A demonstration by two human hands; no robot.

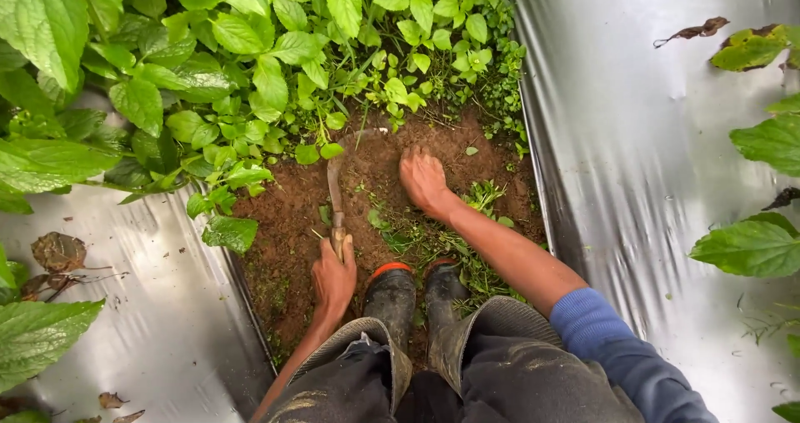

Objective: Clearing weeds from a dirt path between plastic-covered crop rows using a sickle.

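Observation:
My left hand point(333, 277) is shut on the wooden handle of a small hand hoe point(335, 191), whose rusty blade reaches forward over bare brown soil point(283, 223) towards the green weeds. My right hand point(423, 180) lies palm down on the soil, fingers spread, just ahead of a heap of pulled weeds point(454, 231). A blue sleeve covers my right upper arm. My muddy rubber boots point(412, 290) stand on the soil between both arms, and I squat in dirty dark trousers.
Dense leafy green plants point(250, 65) fill the bed ahead and to the left. Shiny silver plastic sheeting point(650, 165) slopes on both sides of the narrow soil strip, with a few dead leaves point(58, 252) on it. More leaves hang at the right edge.

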